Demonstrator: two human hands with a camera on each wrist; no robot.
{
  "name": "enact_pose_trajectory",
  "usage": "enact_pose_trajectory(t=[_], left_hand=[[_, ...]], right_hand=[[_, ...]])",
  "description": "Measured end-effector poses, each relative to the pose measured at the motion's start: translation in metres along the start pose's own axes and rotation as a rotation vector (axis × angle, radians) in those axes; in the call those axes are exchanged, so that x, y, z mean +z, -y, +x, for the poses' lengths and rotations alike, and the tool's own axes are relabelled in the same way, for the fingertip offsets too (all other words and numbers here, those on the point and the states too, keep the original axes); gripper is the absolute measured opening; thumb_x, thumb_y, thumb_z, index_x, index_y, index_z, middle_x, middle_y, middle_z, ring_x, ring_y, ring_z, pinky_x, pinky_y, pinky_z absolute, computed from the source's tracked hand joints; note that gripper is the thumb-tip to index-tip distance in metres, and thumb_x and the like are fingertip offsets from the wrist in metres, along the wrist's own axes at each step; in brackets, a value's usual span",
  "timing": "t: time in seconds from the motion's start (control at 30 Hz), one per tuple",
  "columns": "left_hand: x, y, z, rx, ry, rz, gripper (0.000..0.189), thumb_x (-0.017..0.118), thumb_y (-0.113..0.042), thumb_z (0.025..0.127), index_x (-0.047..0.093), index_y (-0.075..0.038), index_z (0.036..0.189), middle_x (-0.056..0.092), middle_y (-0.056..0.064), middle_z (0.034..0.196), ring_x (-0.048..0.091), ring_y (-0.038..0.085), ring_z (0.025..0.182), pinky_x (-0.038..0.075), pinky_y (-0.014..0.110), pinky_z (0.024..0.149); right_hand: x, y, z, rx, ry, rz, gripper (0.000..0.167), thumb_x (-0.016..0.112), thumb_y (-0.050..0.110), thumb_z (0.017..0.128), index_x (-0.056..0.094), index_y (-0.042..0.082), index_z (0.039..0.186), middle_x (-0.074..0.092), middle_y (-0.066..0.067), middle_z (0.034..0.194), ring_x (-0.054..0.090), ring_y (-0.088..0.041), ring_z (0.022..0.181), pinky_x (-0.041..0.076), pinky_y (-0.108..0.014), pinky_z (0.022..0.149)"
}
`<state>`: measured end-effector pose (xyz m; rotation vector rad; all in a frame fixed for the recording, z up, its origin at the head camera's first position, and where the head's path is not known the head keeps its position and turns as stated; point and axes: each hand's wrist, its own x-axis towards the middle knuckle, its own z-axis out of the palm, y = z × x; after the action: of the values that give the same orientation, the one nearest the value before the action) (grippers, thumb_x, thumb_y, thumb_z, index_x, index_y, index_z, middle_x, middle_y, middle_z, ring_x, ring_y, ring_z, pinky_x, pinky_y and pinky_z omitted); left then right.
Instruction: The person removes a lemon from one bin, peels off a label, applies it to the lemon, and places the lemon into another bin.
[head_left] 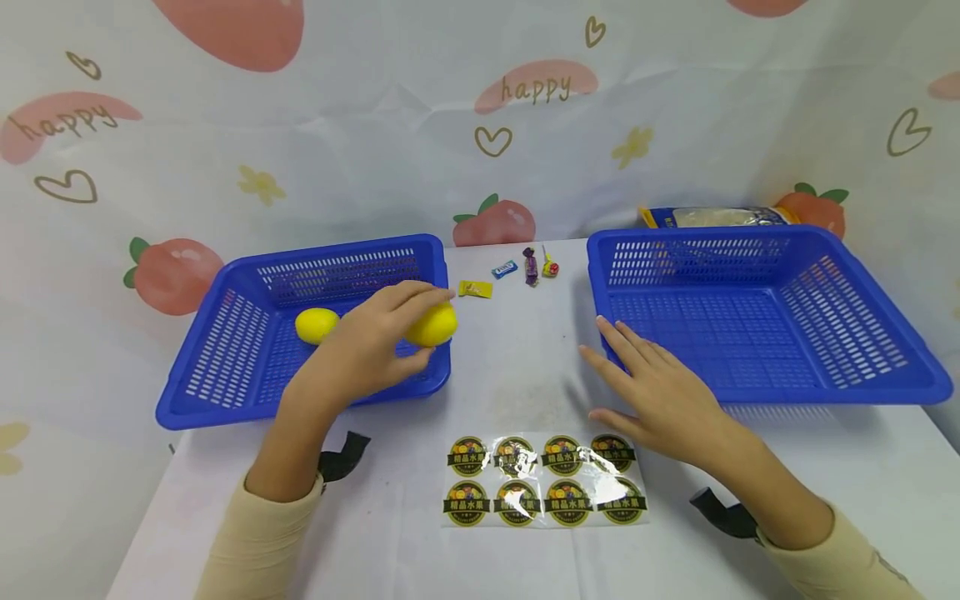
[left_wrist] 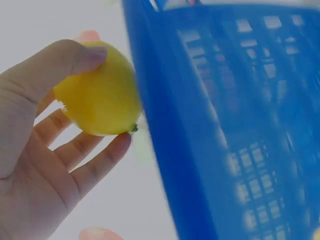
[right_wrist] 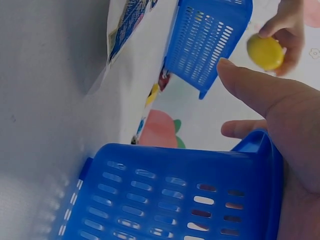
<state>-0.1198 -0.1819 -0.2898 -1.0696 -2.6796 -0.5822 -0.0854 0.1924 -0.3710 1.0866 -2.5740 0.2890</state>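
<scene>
The left hand (head_left: 367, 340) is curling its fingers and thumb around a glossy yellow oval lemon (head_left: 433, 325), just beside the right rim of a blue rectangular perforated plastic basket (head_left: 438, 258). Good handling is calling for the thumb pressing gently opposite the fingers, and for keeping the lemon off that rim. The right hand (head_left: 651, 390) is holding nothing, its fingers extending nearly straight near a 2nd blue perforated plastic basket (head_left: 765, 333); any contact I cannot tell.

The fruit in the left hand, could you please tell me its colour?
The fruit is yellow with a green tip, seen best in the left wrist view.
</scene>
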Motion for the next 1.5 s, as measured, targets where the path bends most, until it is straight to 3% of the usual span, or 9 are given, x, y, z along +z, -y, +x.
enact_pose_trajectory(t=[0.1,0.23,0.57,0.77,0.93,1.17,1.27,1.37,1.5], left_hand=[[0.009,-0.011,0.003,0.129,-0.058,0.016,0.060,0.079,-0.003,0.081,0.060,-0.011,0.138,0.056,0.013,0.134,0.053,0.030,0.122,0.046,0.042,0.102],[0.025,-0.027,0.008,0.246,-0.070,0.038,0.055,0.079,0.002,0.078,0.063,-0.010,0.130,0.057,0.014,0.132,0.053,0.029,0.124,0.047,0.038,0.102],[0.077,-0.058,0.025,0.408,0.057,0.052,0.051,0.069,0.012,0.078,0.064,-0.012,0.122,0.060,0.010,0.127,0.057,0.026,0.119,0.045,0.033,0.103],[0.111,-0.052,0.038,0.424,0.152,0.154,0.034,0.072,0.000,0.089,0.065,-0.014,0.120,0.061,0.007,0.123,0.057,0.024,0.118,0.044,0.033,0.104],[0.129,-0.047,0.042,0.441,0.207,0.177,0.024,0.070,-0.010,0.094,0.065,-0.014,0.117,0.062,0.006,0.122,0.056,0.025,0.120,0.037,0.031,0.110],[0.131,-0.051,0.034,0.250,0.426,0.094,0.048,0.075,-0.003,0.083,0.063,-0.019,0.127,0.041,0.011,0.154,0.023,0.042,0.146,0.028,0.050,0.115],[0.129,-0.050,0.032,0.215,0.421,0.014,0.041,0.069,-0.004,0.088,0.064,-0.019,0.126,0.036,0.013,0.157,0.024,0.043,0.146,0.026,0.049,0.116],[0.128,-0.048,0.031,0.235,0.386,-0.045,0.035,0.067,-0.008,0.094,0.064,-0.017,0.128,0.041,0.016,0.153,0.034,0.041,0.142,0.023,0.043,0.118],[0.128,-0.047,0.032,0.230,0.356,-0.080,0.044,0.070,-0.011,0.094,0.057,-0.012,0.136,0.045,0.018,0.149,0.039,0.036,0.140,0.025,0.040,0.118]], right_hand=[[0.000,0.000,0.000,-0.004,0.000,0.000,0.071,0.065,0.051,0.094,0.050,0.006,0.146,0.031,-0.025,0.157,0.039,-0.046,0.137,0.042,-0.061,0.101],[-0.001,0.001,0.001,0.004,0.010,-0.005,0.074,0.075,0.041,0.086,0.050,0.007,0.146,0.031,-0.025,0.157,0.040,-0.046,0.137,0.044,-0.061,0.098],[-0.001,0.001,0.001,0.024,0.029,-0.017,0.075,0.082,0.038,0.082,0.053,0.009,0.145,0.030,-0.023,0.158,0.043,-0.045,0.135,0.047,-0.061,0.094],[-0.001,0.002,0.001,0.029,0.039,-0.007,0.075,0.084,0.035,0.080,0.054,0.008,0.144,0.029,-0.024,0.158,0.045,-0.044,0.133,0.048,-0.058,0.094],[0.000,0.003,0.002,0.024,0.050,0.003,0.075,0.084,0.035,0.081,0.054,0.008,0.144,0.026,-0.023,0.160,0.047,-0.044,0.132,0.049,-0.057,0.093],[-0.002,0.004,0.003,0.034,0.066,-0.001,0.075,0.083,0.036,0.082,0.053,0.010,0.145,0.023,-0.021,0.161,0.049,-0.044,0.130,0.050,-0.057,0.093],[-0.003,0.003,0.002,0.037,0.061,-0.002,0.074,0.084,0.035,0.081,0.054,0.010,0.144,0.025,-0.022,0.161,0.050,-0.044,0.129,0.049,-0.057,0.093],[-0.003,0.003,0.002,0.039,0.057,-0.004,0.074,0.084,0.035,0.081,0.054,0.010,0.144,0.027,-0.023,0.159,0.050,-0.044,0.128,0.050,-0.057,0.093],[-0.001,0.002,0.000,0.039,0.061,-0.007,0.075,0.084,0.036,0.081,0.054,0.009,0.144,0.028,-0.024,0.159,0.050,-0.044,0.129,0.049,-0.056,0.094]])
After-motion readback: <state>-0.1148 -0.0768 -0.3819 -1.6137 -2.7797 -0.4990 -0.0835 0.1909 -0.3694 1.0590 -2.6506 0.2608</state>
